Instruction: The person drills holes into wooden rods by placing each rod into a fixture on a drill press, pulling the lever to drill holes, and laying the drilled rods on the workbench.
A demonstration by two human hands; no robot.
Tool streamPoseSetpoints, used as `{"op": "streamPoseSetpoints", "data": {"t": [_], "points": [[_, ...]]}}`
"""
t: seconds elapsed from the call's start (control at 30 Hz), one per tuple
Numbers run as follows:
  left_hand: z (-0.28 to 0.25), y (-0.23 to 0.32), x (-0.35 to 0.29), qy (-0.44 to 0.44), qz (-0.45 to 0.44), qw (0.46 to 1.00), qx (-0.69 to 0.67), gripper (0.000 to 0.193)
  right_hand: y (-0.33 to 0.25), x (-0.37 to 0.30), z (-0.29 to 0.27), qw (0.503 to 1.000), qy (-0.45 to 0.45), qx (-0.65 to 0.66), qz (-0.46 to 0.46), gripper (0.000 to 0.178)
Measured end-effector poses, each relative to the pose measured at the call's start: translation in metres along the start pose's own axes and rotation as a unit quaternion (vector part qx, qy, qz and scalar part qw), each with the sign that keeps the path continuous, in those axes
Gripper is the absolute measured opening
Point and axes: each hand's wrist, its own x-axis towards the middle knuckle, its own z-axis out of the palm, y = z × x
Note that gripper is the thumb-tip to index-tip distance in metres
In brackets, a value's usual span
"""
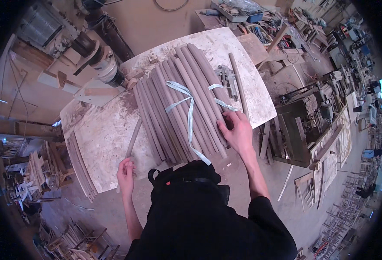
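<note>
A stack of brown wooden rods [180,104] lies side by side on a worn pale tabletop [260,104]. Pale blue strapping [191,125] crosses the rods loosely, one tail hanging over the near edge. With curled fingers, my left hand [126,171] holds a single wooden rod [134,138] tilted beside the stack's left side. My right hand [237,132] is at the stack's right edge, thumb and fingers apart, fingertips touching the rods close to a short strap end. What lies under its palm is hidden.
To the right of the stack lie one loose rod [238,82] and a metal tool [229,82]. More rods [79,167] rest along the table's left edge. A machine head [106,65] stands at the back left. Right of the table is a metal machine frame [292,136].
</note>
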Motion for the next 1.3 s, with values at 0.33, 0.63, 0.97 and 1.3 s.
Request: {"op": "streamPoseSetpoints", "data": {"t": [0.33, 0.63, 0.97, 1.3], "points": [[-0.047, -0.031, 0.005, 0.149, 0.067, 0.972, 0.17, 0.026, 0.033, -0.094, 0.054, 0.926, 0.269, 0.258, 0.057, 0.056], [-0.09, -0.069, 0.001, 0.218, 0.118, 0.944, 0.216, 0.025, 0.011, -0.056, 0.097, 0.878, 0.413, 0.23, 0.078, 0.06], [-0.113, -0.1, -0.013, 0.111, 0.174, 0.932, 0.297, 0.042, 0.03, -0.05, 0.082, 0.915, 0.395, -0.032, 0.073, 0.041], [-0.121, -0.111, -0.022, 0.152, 0.154, 0.944, 0.251, 0.033, -0.147, -0.029, 0.154, 0.963, -0.149, 0.204, -0.096, 0.024]]}}
